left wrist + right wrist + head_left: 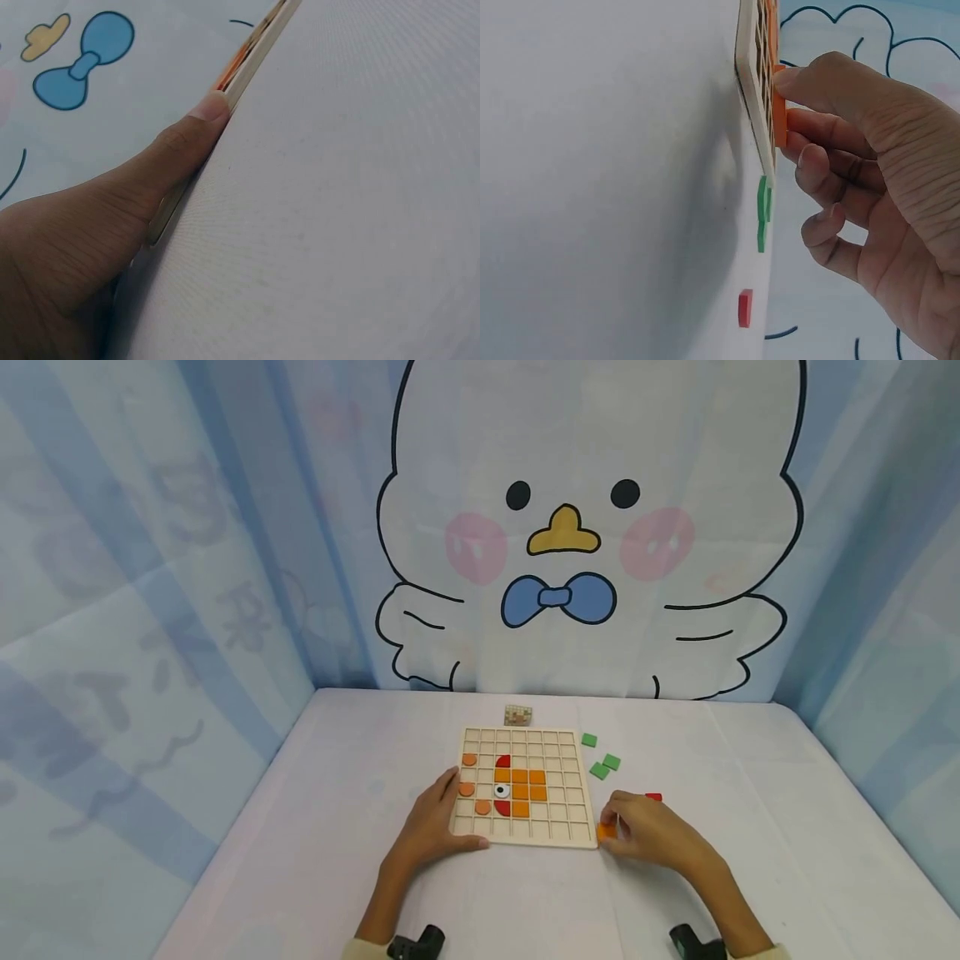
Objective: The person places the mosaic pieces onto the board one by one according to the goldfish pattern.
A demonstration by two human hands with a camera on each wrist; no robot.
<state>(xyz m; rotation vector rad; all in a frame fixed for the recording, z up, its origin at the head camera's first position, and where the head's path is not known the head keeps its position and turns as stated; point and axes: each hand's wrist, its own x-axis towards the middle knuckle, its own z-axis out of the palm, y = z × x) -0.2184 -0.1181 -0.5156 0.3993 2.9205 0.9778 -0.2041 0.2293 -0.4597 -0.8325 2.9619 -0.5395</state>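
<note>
A light wooden grid board (558, 827) lies on the table. Its cells hold orange squares (520, 792), orange round pieces (482, 807), red quarter-round pieces (503, 762) and a white eye piece (502, 791). My left hand (431, 822) grips the board's near left corner, fingers along the left side and thumb on the front edge, as the left wrist view also shows. Just off the near right corner, my right hand (652, 831) pinches an orange square tile (780, 112) between thumb and fingertips. Its other fingers are loosely bent.
Several green tiles (599, 770) lie right of the board. A red piece (654, 797) sits behind my right hand, partly hidden by it. Beyond the board's far edge is a small patterned item (517, 716). Printed curtains (562, 652) stand behind the table (360, 760).
</note>
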